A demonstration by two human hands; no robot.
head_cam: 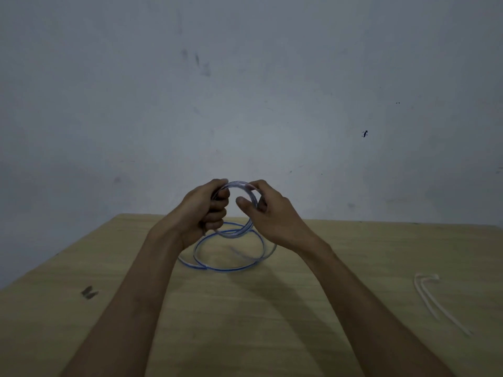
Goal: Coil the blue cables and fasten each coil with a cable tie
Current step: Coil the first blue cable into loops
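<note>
Blue cable (239, 186): both hands gripping its raised coil, left hand (204, 210) fisted, right hand (261, 210) pinching; loose loops lying mid-table (245, 322). Cable ties (435, 297): lying near right edge.

1. A wall (245, 77) stands behind and above the fingers (219, 202), plain grey-white, dimly lit.
2. Dark smudges (202, 65) mark it above the fingers; a black speck (365, 134) sits up to their right.
3. The desk (245, 336) lies below the fingers, pale wood grain, its far edge meeting the wall.
4. A dark mark (89, 292) sits on the desk, low to their left.
</note>
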